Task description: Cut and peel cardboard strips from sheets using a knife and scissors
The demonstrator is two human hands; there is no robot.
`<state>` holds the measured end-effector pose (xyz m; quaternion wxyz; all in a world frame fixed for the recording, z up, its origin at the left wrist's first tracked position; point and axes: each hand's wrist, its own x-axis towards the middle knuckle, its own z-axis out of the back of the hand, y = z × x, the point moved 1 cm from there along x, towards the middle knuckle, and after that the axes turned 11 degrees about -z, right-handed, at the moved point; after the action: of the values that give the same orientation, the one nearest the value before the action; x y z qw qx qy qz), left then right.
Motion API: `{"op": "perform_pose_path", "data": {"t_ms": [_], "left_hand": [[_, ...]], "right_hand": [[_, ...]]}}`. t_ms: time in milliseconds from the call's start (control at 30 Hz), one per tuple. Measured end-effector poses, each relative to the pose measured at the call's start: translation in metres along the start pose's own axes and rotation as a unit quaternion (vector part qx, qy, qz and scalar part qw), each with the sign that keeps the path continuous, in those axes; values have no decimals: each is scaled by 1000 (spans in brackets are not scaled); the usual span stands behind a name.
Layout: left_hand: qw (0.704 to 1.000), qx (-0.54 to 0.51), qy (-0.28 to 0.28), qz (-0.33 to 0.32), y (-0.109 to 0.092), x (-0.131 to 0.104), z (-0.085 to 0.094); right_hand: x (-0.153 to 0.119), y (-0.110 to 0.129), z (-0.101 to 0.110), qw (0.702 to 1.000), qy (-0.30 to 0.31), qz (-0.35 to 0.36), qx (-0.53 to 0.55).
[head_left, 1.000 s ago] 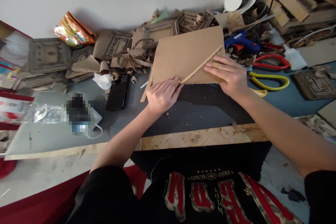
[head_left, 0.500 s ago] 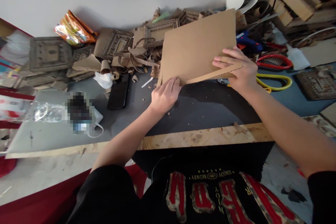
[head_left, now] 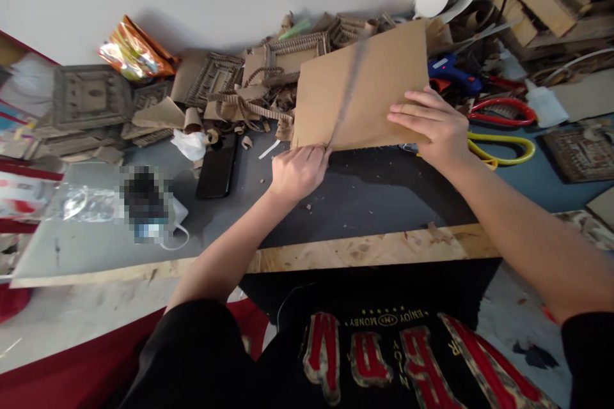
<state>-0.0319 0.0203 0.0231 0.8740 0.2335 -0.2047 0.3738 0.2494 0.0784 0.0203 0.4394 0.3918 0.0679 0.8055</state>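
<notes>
A flat brown cardboard sheet (head_left: 369, 89) is tilted up above the dark tabletop. My left hand (head_left: 300, 170) is closed at its lower left corner. From that hand a thin strip (head_left: 352, 83), blurred by motion, extends up across the face of the sheet. My right hand (head_left: 432, 124) grips the lower right edge, its fingers on the front face and the thumb hidden.
Cardboard scraps and woven frames (head_left: 297, 54) lie along the wall. A black phone (head_left: 217, 169) rests left of my left hand. Right of the sheet are a blue glue gun (head_left: 453, 71), red-handled (head_left: 503, 113) and yellow-handled (head_left: 508, 148) tools and a white bottle (head_left: 547, 104).
The strip that ran along the sheet's lower edge between my hands has swung up across its face. Its right end has left my right hand. The sheet has shifted slightly.
</notes>
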Motion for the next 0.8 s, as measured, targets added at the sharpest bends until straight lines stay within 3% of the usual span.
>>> {"op": "perform_pose_path", "data": {"t_ms": [133,267,500,800], "left_hand": [[1000,8,-8,-2,-3,-1,-3],[995,77,-28,56,-3,-5,-9],[994,-16,46,100,6,-6,-4],[1000,26,0,-4,17,-4,-5]], "right_hand": [[0,-6,-3,1000,-10,-2,7],[-1,-10,-5,1000,-18,-10,5],[-1,-9,-3,1000,-30,-5,-3],[2,-12,-3,999,-18,-35,4]]}}
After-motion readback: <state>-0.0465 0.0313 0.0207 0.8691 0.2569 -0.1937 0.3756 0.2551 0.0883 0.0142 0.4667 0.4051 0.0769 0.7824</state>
